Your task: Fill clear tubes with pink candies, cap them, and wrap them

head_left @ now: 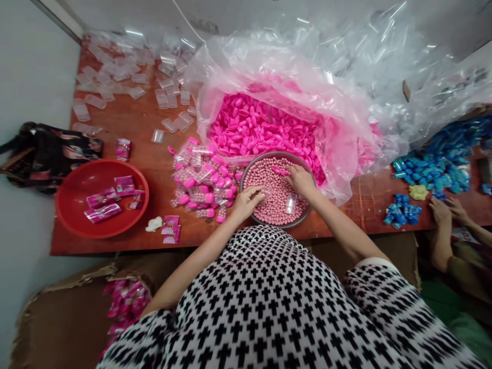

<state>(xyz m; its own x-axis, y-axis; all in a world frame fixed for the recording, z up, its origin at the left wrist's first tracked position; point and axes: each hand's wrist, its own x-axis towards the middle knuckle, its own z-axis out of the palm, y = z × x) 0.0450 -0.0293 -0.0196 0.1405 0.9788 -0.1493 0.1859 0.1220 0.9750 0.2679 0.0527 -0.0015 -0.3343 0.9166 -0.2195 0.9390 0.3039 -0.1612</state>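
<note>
A grey bowl [246,177] of small pink balls [269,177] stands in front of me at the table's edge. My left hand [247,201] is over the bowl's left side, its fingers pinched on what looks like a clear plastic container [266,190], faint against the balls. On the right side of the bowl my right hand [300,180] grips a bright pink plastic cap [280,170]. Another clear container [291,205] lies on the balls below that hand. Left of the bowl is a heap of filled containers [203,179] with pink caps.
Behind the bowl an open plastic bag [330,118] holds many pink caps [261,125]. Clear containers [111,66] lie at the back left. A red bowl [73,205] contains pink packets [103,212]. At right, a co-worker's hands [442,211] are beside blue wrapped pieces [434,164].
</note>
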